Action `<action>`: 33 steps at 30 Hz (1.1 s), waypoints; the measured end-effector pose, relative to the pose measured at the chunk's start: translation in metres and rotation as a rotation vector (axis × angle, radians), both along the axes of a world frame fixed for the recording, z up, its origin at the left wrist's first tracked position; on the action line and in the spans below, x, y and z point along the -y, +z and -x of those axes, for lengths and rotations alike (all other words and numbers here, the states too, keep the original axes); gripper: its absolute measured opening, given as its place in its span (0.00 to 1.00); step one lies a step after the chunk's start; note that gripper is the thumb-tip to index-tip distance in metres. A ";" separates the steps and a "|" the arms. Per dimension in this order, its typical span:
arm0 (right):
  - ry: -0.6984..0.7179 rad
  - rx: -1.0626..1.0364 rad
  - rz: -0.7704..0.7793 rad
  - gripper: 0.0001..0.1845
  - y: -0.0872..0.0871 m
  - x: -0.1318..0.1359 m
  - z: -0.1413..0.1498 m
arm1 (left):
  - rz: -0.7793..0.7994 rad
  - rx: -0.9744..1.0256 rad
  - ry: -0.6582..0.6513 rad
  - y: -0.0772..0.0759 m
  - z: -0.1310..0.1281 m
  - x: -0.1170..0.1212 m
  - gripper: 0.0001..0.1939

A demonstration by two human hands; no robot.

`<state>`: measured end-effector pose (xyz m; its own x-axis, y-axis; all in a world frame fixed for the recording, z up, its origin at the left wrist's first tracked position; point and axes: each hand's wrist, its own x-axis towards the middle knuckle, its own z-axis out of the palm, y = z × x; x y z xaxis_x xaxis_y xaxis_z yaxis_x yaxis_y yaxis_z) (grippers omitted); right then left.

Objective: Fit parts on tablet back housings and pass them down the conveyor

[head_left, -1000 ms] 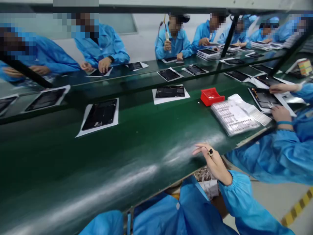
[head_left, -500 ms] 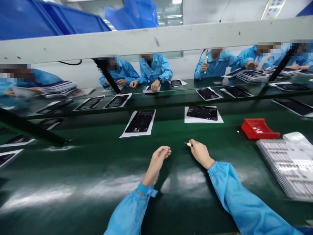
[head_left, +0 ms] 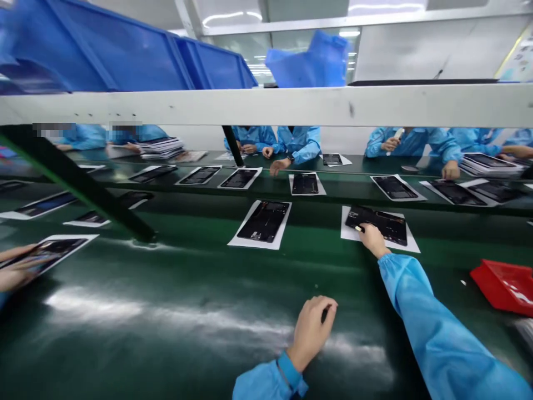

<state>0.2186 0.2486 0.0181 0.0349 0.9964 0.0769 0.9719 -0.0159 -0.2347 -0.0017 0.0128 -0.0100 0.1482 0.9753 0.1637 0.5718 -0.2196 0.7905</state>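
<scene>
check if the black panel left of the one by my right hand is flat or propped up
Flat. The black panel lies on its white sheet, with no raised edge or prop showing.

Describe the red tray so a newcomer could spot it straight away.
Follow the green bench to the view's right edge, just beyond the right sleeve. The open tray there is bright red, unlike the flat black panels on white sheets.

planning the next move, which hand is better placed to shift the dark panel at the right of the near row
Right, probably: the right hand, pinching a small pale-tipped item, is at the near edge of the dark panel. The left hand is well short of it.
</scene>
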 end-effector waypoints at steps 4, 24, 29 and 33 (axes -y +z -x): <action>0.032 0.073 0.037 0.16 -0.006 -0.024 0.008 | 0.002 -0.040 -0.011 -0.002 -0.001 0.000 0.10; 0.399 0.405 0.162 0.18 0.012 -0.017 0.025 | -0.019 -0.068 -0.051 0.005 0.005 0.002 0.09; 0.442 0.422 0.198 0.17 0.015 -0.013 0.033 | -0.012 -0.060 -0.073 0.005 0.006 0.003 0.09; 0.448 0.454 0.175 0.16 0.014 -0.003 0.043 | 0.000 -0.055 -0.090 0.003 0.007 0.003 0.11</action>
<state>0.1756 0.2514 0.0321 -0.3837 0.9062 -0.1778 0.8952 0.4123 0.1694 -0.0091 0.0102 -0.0065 0.2441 0.9576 0.1530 0.5926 -0.2722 0.7581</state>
